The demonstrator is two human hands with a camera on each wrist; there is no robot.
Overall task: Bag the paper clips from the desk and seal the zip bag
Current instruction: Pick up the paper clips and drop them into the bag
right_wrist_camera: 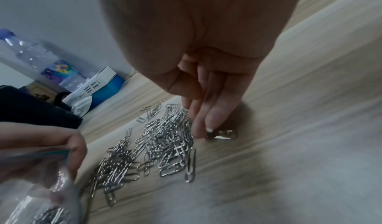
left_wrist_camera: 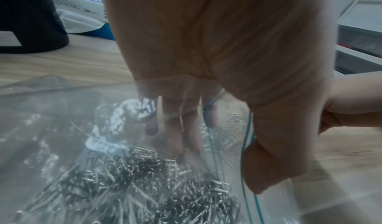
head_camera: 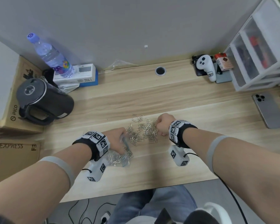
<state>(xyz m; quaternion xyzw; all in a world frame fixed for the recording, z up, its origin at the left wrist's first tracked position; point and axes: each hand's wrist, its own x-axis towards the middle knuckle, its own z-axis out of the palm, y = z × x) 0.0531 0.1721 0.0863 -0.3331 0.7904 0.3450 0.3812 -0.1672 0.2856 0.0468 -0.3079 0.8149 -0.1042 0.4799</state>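
A loose pile of silver paper clips (head_camera: 142, 131) lies mid-desk between my hands. My left hand (head_camera: 117, 139) holds the mouth of a clear zip bag (head_camera: 118, 159) with a blue-green seal line. Its fingers are inside the bag (left_wrist_camera: 62, 129) and the thumb (left_wrist_camera: 279, 162) pinches the rim from outside. Many clips (left_wrist_camera: 144, 186) lie in the bag. My right hand (head_camera: 163, 125) is at the pile's right edge. Its straight fingertips (right_wrist_camera: 211, 123) press on a single clip (right_wrist_camera: 225, 134) beside the pile (right_wrist_camera: 165, 142). The left hand (right_wrist_camera: 41, 142) and bag (right_wrist_camera: 41, 194) show at the lower left of the right wrist view.
A black kettle (head_camera: 42, 101), a water bottle (head_camera: 52, 57) and a white box (head_camera: 81, 75) stand at the back left beside a cardboard box (head_camera: 14, 110). A phone (head_camera: 270, 110), a white controller (head_camera: 207, 67) and plastic drawers (head_camera: 257, 50) are on the right.
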